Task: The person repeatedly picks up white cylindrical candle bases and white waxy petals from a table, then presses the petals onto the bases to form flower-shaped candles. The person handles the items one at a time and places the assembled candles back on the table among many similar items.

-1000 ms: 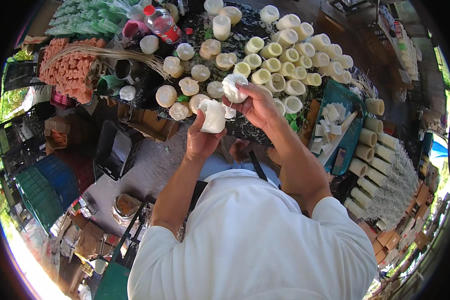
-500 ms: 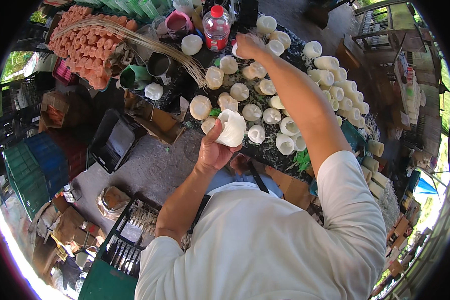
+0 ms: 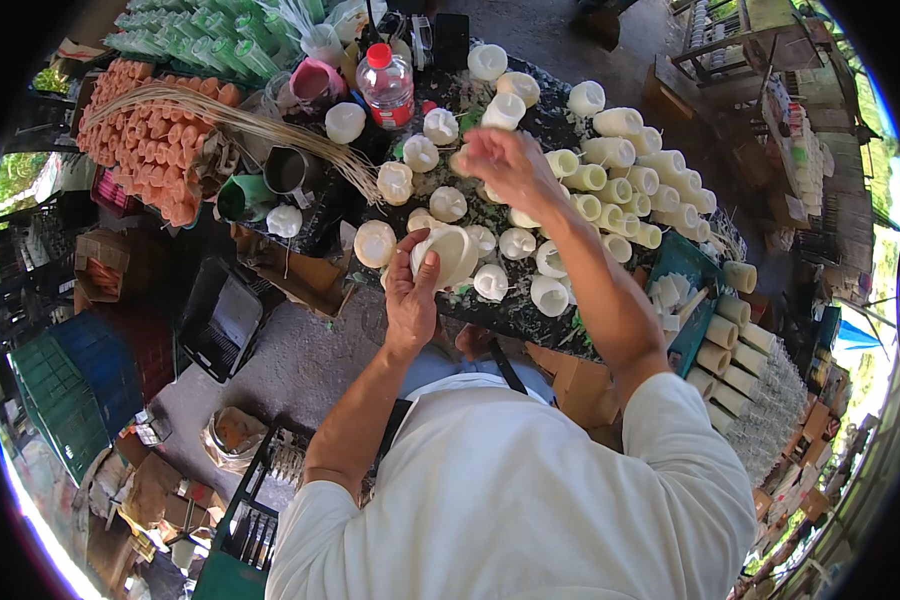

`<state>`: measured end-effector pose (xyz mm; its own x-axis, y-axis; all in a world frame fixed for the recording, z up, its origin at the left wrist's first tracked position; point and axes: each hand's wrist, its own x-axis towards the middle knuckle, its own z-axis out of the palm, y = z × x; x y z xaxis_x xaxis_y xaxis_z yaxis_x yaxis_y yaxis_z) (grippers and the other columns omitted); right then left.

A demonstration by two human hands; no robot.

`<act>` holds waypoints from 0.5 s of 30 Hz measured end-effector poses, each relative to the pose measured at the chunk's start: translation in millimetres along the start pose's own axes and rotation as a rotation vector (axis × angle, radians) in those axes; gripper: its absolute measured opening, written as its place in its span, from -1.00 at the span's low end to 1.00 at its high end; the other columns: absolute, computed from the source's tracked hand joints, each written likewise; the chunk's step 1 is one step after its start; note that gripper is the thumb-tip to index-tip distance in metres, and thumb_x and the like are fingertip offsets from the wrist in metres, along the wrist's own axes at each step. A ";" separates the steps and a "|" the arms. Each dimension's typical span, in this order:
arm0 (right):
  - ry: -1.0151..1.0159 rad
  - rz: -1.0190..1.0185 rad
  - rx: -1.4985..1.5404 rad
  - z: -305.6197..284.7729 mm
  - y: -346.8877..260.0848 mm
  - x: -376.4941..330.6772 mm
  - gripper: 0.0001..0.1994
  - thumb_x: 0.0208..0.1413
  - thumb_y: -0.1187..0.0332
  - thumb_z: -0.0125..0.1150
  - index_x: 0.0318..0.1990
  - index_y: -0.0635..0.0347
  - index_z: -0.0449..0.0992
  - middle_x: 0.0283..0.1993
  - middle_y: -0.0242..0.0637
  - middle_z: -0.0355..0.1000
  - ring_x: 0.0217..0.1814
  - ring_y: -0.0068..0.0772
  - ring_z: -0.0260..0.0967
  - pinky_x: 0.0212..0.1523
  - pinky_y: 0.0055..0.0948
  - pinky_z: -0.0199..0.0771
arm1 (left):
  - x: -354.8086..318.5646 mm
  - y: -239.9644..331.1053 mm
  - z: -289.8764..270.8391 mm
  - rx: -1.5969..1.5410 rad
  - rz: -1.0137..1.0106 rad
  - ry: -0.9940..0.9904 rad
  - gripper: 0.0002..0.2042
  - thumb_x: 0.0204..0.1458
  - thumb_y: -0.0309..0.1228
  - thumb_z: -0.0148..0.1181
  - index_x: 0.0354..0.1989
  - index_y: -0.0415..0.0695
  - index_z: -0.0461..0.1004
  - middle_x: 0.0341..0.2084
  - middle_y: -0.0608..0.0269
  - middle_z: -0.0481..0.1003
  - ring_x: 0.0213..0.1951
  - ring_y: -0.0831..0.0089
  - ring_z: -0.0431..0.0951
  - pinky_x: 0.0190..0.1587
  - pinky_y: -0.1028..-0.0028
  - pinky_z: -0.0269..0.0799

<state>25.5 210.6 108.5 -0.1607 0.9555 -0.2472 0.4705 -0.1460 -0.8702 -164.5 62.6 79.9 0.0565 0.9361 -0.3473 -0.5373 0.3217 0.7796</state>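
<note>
My left hand [image 3: 411, 308] grips a white hollow wax cup [image 3: 458, 262], its thumb at the rim and its round mouth tilted up toward me. Over the table, my right hand [image 3: 518, 172] hovers with fingers loosely bent and apart; I see nothing held in it. Beneath and around that hand stand several similar pale wax cups, such as one with a ragged top [image 3: 440, 126] beside a clear bottle with a red cap [image 3: 386, 88]. The right hand and forearm hide some of the cups behind them.
Pale yellowish wax cylinders [image 3: 630, 185] lie stacked on the table's right side. A bundle of thin wicks [image 3: 270, 125] crosses beside orange wax pieces [image 3: 150, 130] at the left. Nearby are a metal mug [image 3: 292, 172], a green cup [image 3: 246, 198] and a black crate [image 3: 225, 310] on the floor.
My right hand has let go of a white piece near the bottle and drawn back toward me. The cup in my left hand has turned so its mouth faces me. The view has shifted.
</note>
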 end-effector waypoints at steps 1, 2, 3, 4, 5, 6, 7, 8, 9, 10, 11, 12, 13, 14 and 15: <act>-0.134 0.174 0.281 -8.8 -1.0 -36.4 -0.46 0.10 0.14 0.45 0.12 0.34 0.51 -0.05 -0.20 0.60 -0.07 -0.47 0.52 -0.01 -0.47 0.49 | 4.0 -0.5 10.0 0.090 0.083 -0.021 -0.57 0.31 -0.29 0.14 0.26 -0.19 0.26 -0.03 0.19 0.48 -0.06 0.46 0.51 -0.06 0.47 0.45; -0.171 0.245 0.470 -9.0 0.6 -67.3 -0.48 0.09 0.16 0.48 0.08 0.35 0.53 -0.06 -0.26 0.58 -0.08 -0.51 0.49 -0.03 -0.51 0.46 | 5.9 -2.7 20.2 0.178 0.167 -0.036 -0.57 0.31 -0.33 0.15 0.26 -0.22 0.25 -0.01 0.17 0.47 -0.02 0.44 0.49 0.02 0.46 0.43; -0.194 0.324 0.666 -9.0 8.2 -98.4 -0.50 0.08 0.18 0.50 0.05 0.37 0.54 -0.08 -0.32 0.57 -0.08 -0.56 0.46 -0.05 -0.55 0.43 | 3.4 -8.1 30.7 0.267 0.236 -0.061 -0.57 0.31 -0.36 0.15 0.27 -0.24 0.24 0.01 0.15 0.45 0.02 0.42 0.47 0.10 0.45 0.41; -0.104 0.288 0.716 -5.5 18.8 -119.1 -0.49 0.09 0.18 0.50 0.07 0.37 0.53 -0.07 -0.28 0.57 -0.08 -0.54 0.46 -0.05 -0.54 0.44 | 0.4 -11.0 42.6 0.224 0.264 -0.068 -0.59 0.30 -0.40 0.14 0.24 -0.28 0.23 0.01 0.11 0.44 0.02 0.38 0.48 0.10 0.44 0.41; -0.010 0.242 0.764 -1.9 27.0 -133.1 -0.48 0.09 0.18 0.50 0.09 0.36 0.52 -0.06 -0.25 0.57 -0.07 -0.52 0.47 -0.06 -0.54 0.44 | -0.9 -17.6 49.2 0.315 0.283 -0.085 -0.59 0.30 -0.41 0.15 0.24 -0.29 0.24 0.02 0.10 0.44 0.02 0.38 0.48 0.10 0.43 0.42; 0.083 0.228 0.835 -3.9 32.6 -149.2 -0.47 0.07 0.26 0.52 0.13 0.35 0.49 -0.03 -0.21 0.55 -0.04 -0.51 0.47 -0.04 -0.51 0.47 | -3.4 -25.7 54.5 0.404 0.305 -0.103 -0.59 0.29 -0.42 0.16 0.23 -0.29 0.24 0.02 0.09 0.44 0.02 0.38 0.48 0.09 0.43 0.42; 0.169 0.187 0.853 -6.8 28.0 -161.2 -0.47 0.06 0.29 0.52 0.14 0.35 0.48 -0.02 -0.19 0.54 -0.04 -0.51 0.47 -0.05 -0.51 0.48 | -4.5 -31.1 60.3 0.501 0.336 -0.118 -0.59 0.29 -0.43 0.17 0.23 -0.30 0.24 0.02 0.08 0.44 0.03 0.37 0.48 0.09 0.42 0.42; 0.264 0.157 0.872 -10.0 19.1 -176.8 -0.46 0.06 0.33 0.52 0.15 0.36 0.47 0.00 -0.18 0.54 -0.04 -0.51 0.46 -0.05 -0.50 0.49 | -9.9 -37.3 68.7 0.540 0.294 -0.102 -0.59 0.26 -0.45 0.20 0.21 -0.29 0.26 -0.01 0.08 0.47 0.01 0.40 0.50 0.07 0.42 0.44; 0.359 0.127 0.888 -12.7 16.1 -189.4 -0.46 0.06 0.36 0.52 0.16 0.36 0.46 0.01 -0.17 0.53 -0.04 -0.51 0.46 -0.06 -0.49 0.50 | -14.1 -42.6 77.5 0.447 0.251 -0.098 -0.59 0.26 -0.45 0.21 0.20 -0.29 0.26 -0.03 0.08 0.48 0.00 0.41 0.51 0.06 0.42 0.45; 0.376 0.064 0.781 -12.5 29.6 -199.6 -0.55 0.08 0.44 0.48 0.11 0.34 0.50 0.03 -0.20 0.52 -0.04 -0.53 0.48 -0.06 -0.50 0.54 | -17.0 -47.5 90.1 0.352 0.209 -0.098 -0.60 0.26 -0.45 0.22 0.19 -0.29 0.27 -0.04 0.09 0.49 -0.02 0.42 0.52 0.06 0.42 0.45; 0.444 0.053 0.699 -10.2 42.5 -208.2 -0.60 0.10 0.45 0.46 0.07 0.34 0.52 0.02 -0.22 0.53 -0.05 -0.54 0.49 -0.06 -0.49 0.56 | -19.9 -52.6 100.2 0.258 0.163 -0.094 -0.60 0.25 -0.45 0.23 0.19 -0.29 0.28 -0.05 0.10 0.51 -0.03 0.44 0.53 0.05 0.43 0.46; 0.509 0.045 0.616 -8.2 54.8 -216.5 -0.65 0.11 0.46 0.43 0.04 0.33 0.53 0.01 -0.24 0.54 -0.06 -0.54 0.50 -0.07 -0.49 0.57 | -23.5 -59.1 108.2 0.164 0.122 -0.072 -0.69 0.27 -0.45 0.20 0.11 -0.30 0.36 -0.10 0.13 0.55 -0.07 0.45 0.56 0.02 0.43 0.49; 0.572 0.039 0.533 -10.9 61.7 -225.2 -0.70 0.13 0.47 0.41 0.00 0.33 0.55 0.01 -0.25 0.55 -0.07 -0.55 0.51 -0.07 -0.49 0.59 | -26.3 -62.2 114.6 0.059 -0.012 -0.032 -0.72 0.28 -0.45 0.18 0.08 -0.31 0.39 -0.11 0.13 0.56 -0.08 0.44 0.57 0.01 0.43 0.50; 0.624 0.080 0.390 -17.5 68.6 -234.3 -0.77 0.15 0.43 0.38 -0.09 0.34 0.58 -0.02 -0.25 0.57 -0.11 -0.53 0.55 -0.06 -0.46 0.61 | -28.2 -62.7 120.0 -0.043 -0.146 0.012 -0.75 0.29 -0.45 0.17 0.05 -0.31 0.42 -0.12 0.13 0.56 -0.08 0.42 0.58 0.00 0.43 0.51; 0.623 0.083 0.389 -20.6 72.2 -246.4 -0.76 0.15 0.41 0.39 -0.09 0.35 0.58 -0.03 -0.23 0.57 -0.13 -0.50 0.56 -0.07 -0.46 0.61 | -32.7 -65.6 126.2 -0.143 -0.280 0.060 -0.78 0.29 -0.45 0.16 0.02 -0.31 0.45 -0.13 0.13 0.57 -0.09 0.41 0.58 -0.01 0.43 0.51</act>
<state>116.9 -30.0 115.4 0.4394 0.8886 -0.1321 0.0990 -0.1940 -0.9760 -24.9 28.9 105.9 0.1718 0.8025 -0.5714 -0.6211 0.5384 0.5695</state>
